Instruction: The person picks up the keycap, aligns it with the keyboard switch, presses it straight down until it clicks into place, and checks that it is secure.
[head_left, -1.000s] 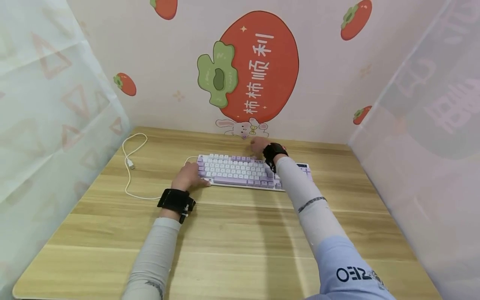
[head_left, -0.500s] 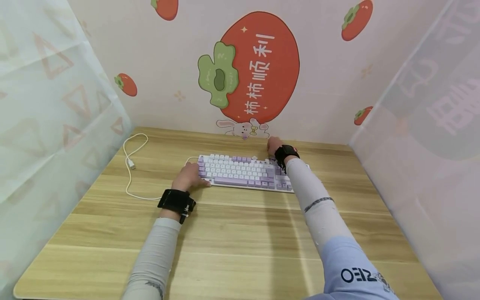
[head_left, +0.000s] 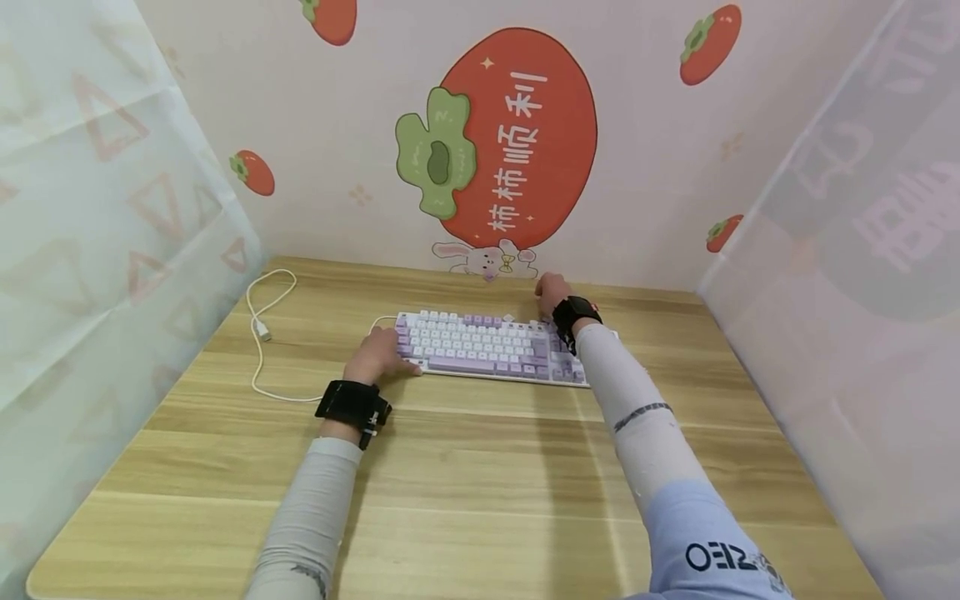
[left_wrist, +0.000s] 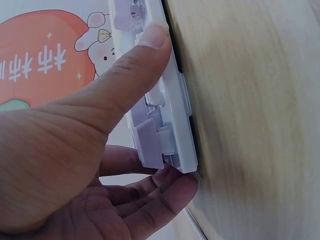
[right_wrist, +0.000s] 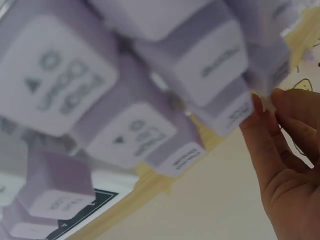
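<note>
On the table lies a white and lilac keyboard (head_left: 472, 343). My left hand (head_left: 372, 354) grips its left end: in the left wrist view the thumb (left_wrist: 135, 65) lies along the keyboard's front side (left_wrist: 175, 110), with the fingers curled at its end. At the keyboard's back right, near the wall, is my right hand (head_left: 553, 293). Its thumb and fingertips close on a small pale piece (right_wrist: 268, 105) behind lilac keys (right_wrist: 215, 65); its kind is unclear. One white keycap (head_left: 508, 317) sits askew at the back row. My right wrist hides part of the number pad.
A white USB cable (head_left: 258, 379) loops over the table's left part, its plug (head_left: 261, 330) lying loose. Behind the wooden table (head_left: 450, 475) stands a wall (head_left: 637, 167) with printed persimmons; pale sheets (head_left: 97, 250) flank both sides.
My right hand has moved right along the keyboard's back edge, uncovering the askew white keycap, then has nearly stopped. My left hand stays on the keyboard's left end.
</note>
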